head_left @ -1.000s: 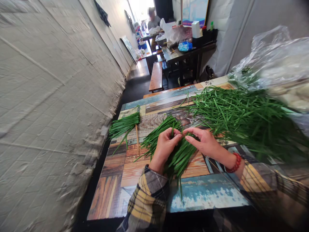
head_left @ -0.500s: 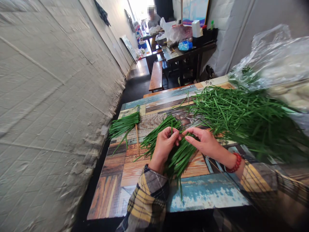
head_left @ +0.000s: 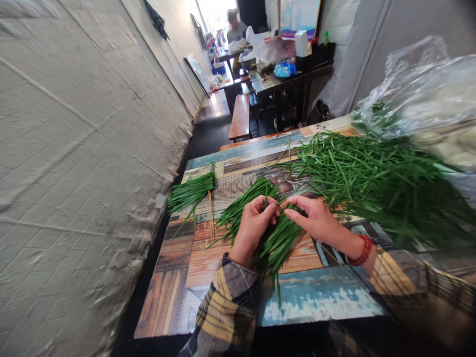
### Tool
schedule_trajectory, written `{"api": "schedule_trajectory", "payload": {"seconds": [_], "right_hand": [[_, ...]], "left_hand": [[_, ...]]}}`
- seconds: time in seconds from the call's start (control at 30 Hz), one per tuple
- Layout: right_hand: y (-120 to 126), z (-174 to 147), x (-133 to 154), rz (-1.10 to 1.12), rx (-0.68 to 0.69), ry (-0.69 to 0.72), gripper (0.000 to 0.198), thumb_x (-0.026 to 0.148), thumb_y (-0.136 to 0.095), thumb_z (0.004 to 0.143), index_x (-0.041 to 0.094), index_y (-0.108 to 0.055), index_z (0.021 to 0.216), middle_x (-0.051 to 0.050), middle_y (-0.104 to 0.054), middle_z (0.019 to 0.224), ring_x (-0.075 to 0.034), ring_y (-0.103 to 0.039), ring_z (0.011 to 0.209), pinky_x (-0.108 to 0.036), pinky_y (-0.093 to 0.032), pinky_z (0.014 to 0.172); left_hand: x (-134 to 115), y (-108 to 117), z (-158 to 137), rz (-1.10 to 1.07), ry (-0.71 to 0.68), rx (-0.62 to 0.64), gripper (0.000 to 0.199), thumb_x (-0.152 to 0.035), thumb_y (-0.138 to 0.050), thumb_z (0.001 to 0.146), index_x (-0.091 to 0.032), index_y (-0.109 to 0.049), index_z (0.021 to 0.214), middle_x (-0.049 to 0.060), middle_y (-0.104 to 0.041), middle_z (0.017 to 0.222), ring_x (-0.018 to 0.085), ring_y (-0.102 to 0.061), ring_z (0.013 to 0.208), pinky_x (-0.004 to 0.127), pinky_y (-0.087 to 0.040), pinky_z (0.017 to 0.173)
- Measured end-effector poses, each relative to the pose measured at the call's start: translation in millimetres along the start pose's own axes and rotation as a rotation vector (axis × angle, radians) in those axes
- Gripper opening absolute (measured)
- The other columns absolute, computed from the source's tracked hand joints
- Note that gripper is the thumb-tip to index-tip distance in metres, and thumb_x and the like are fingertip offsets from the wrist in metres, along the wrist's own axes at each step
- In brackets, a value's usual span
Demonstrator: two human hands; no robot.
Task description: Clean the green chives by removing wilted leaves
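Note:
Both my hands meet over a bunch of long green chives (head_left: 280,243) on the table, their leaves hanging toward me. My left hand (head_left: 256,218) is closed in a pinch on a chive whose green end stands up between the fingers. Thumb and forefinger of my right hand (head_left: 312,218) close on the chive ends at the top of this bunch. From under that hand a thin wooden skewer (head_left: 336,259) slants to the lower right; its tip is hidden. A second chive bunch (head_left: 245,203) lies just left of my hands. Farther left, another bunch (head_left: 193,191) sits on thin skewers (head_left: 211,218).
A large heap of loose chives (head_left: 364,173) covers the table's right side, with clear plastic bags (head_left: 427,94) behind it. A wall (head_left: 82,173) runs along the left. Beyond the table (head_left: 219,267) stand a bench (head_left: 240,116), a cluttered second table (head_left: 267,87) and a seated person (head_left: 237,32).
My left hand has barely shifted, and the chive end standing up from its fingers has moved very slightly. The right hand and the bunches stay in place.

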State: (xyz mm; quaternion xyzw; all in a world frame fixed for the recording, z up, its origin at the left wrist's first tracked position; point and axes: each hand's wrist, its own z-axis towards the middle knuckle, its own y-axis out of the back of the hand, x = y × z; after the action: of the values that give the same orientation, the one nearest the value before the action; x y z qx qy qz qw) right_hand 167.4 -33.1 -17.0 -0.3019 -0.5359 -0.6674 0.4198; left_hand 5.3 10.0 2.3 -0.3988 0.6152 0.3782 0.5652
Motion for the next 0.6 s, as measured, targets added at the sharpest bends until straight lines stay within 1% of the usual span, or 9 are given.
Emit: {"api": "schedule_trajectory", "payload": {"seconds": [0.1, 0.4, 0.6], "right_hand": [[-0.4, -0.1, -0.3, -0.003, 0.003, -0.006, 0.019, 0.027, -0.054, 0.084, 0.018, -0.067, 0.094, -0.002, -0.071, 0.082, -0.015, -0.061, 0.069, -0.027, -0.045, 0.067], [0.4, 0.7, 2.9, -0.003, 0.004, -0.004, 0.017, 0.026, -0.053, 0.084, 0.018, -0.067, 0.089, -0.001, -0.070, 0.077, -0.014, -0.060, 0.066, -0.026, -0.045, 0.065], [-0.1, 0.7, 1.1, -0.003, 0.004, 0.000, 0.018, 0.027, -0.053, 0.084, 0.019, -0.067, 0.092, -0.001, -0.070, 0.079, -0.014, -0.060, 0.067, -0.026, -0.045, 0.065]], "left_hand": [[-0.2, -0.2, -0.2, 0.001, 0.002, -0.015, 0.019, -0.032, -0.063, 0.077, -0.014, -0.055, 0.078, -0.002, -0.056, 0.062, 0.005, -0.045, 0.047, 0.018, -0.033, 0.047], [-1.8, -2.3, -0.9, 0.008, 0.025, 0.008, 0.020, -0.032, -0.065, 0.075, -0.014, -0.056, 0.076, -0.001, -0.056, 0.063, 0.005, -0.045, 0.048, 0.017, -0.031, 0.045], [-0.7, -1.9, -1.0, 0.016, 0.019, 0.010, 0.021, -0.033, -0.065, 0.075, -0.014, -0.057, 0.077, -0.001, -0.057, 0.063, 0.005, -0.045, 0.048, 0.017, -0.032, 0.045]]}}
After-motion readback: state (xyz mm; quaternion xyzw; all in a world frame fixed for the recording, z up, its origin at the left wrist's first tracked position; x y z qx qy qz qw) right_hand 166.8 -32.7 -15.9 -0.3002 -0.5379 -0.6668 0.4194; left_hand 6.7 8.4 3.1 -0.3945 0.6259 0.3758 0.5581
